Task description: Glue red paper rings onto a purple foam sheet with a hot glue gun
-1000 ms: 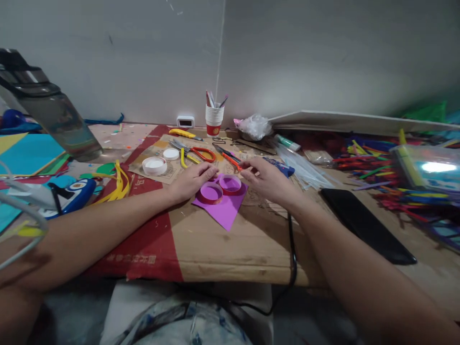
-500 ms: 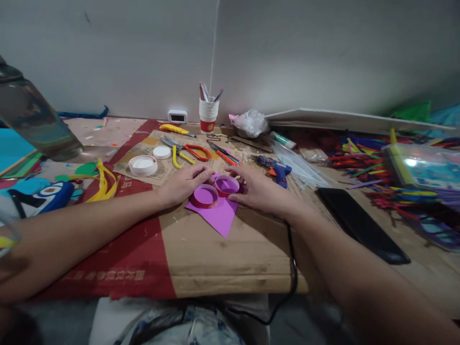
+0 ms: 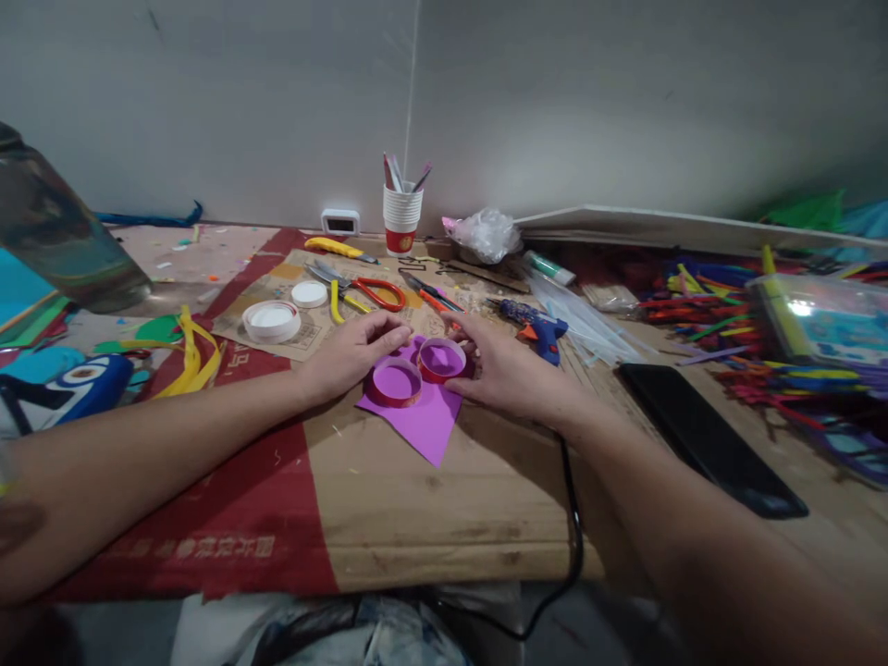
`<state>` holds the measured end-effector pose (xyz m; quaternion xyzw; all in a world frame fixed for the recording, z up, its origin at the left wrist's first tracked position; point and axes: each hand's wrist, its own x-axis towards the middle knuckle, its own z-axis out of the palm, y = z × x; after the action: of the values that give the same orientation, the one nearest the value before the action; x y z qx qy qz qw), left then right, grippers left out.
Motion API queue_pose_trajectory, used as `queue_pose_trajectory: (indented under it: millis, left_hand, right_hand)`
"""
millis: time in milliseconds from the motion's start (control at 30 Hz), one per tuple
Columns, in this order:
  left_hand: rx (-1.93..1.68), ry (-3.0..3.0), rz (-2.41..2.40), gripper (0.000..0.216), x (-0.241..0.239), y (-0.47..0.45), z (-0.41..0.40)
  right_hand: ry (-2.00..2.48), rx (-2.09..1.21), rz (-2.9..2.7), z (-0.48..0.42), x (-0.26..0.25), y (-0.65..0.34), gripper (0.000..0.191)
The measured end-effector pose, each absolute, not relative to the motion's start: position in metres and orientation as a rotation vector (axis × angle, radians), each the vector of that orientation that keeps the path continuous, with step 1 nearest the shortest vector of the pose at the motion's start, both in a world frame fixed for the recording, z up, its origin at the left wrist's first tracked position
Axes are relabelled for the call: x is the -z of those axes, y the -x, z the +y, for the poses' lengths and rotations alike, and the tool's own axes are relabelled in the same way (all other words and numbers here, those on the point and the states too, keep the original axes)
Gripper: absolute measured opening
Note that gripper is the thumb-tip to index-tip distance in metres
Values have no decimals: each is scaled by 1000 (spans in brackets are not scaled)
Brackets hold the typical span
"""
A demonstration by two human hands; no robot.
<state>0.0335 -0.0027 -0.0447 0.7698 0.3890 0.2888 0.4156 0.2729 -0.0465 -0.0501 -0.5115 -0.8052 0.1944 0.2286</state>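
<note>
A purple sheet [image 3: 428, 430] lies flat on the cardboard table cover [image 3: 444, 518], between the two hands and near the table's front edge. One corner of the sheet points to the near side, slightly right; its far part is partly hidden, so its long axis cannot be told. On it sit two shallow rings, the left ring [image 3: 398, 401] and the right ring [image 3: 442, 376], close side by side with openings upward; the line through the pair runs from near left to far right.

The left hand [image 3: 357, 351] reaches in from the left, palm down, fingers bent and pointing right, at the sheet's far left side, beside the left ring. Whether it pinches the sheet cannot be told. The right hand [image 3: 510, 370] comes from the near right, thumb on the near side and fingers on the far side, curved about the right ring's right side; whether they close on it cannot be told. A glue gun [image 3: 548, 339] lies beyond the right hand, to its right.
</note>
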Motion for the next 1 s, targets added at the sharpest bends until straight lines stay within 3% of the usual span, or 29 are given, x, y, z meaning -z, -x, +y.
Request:
queue_pose_trajectory:
  millis: [167,367,667,1000]
  left_hand:
    - [-720,-2031,995,38,44,-31,-7]
    - [-703,-2081,1032,42,44,-31,-9]
    - [-772,-1982,1063,34,43,-32,-9]
    - [-699,-2073,1112,46,43,-31,-8]
  right_hand:
    - [1503,-567,-2152,-50,47,-269,92]
    - [1565,-558,-2099,-56,42,-261,82]
    - [1484,-568,-2086,-54,46,-258,85]
    - [1515,-626,-1988,-53,45,-262,83]
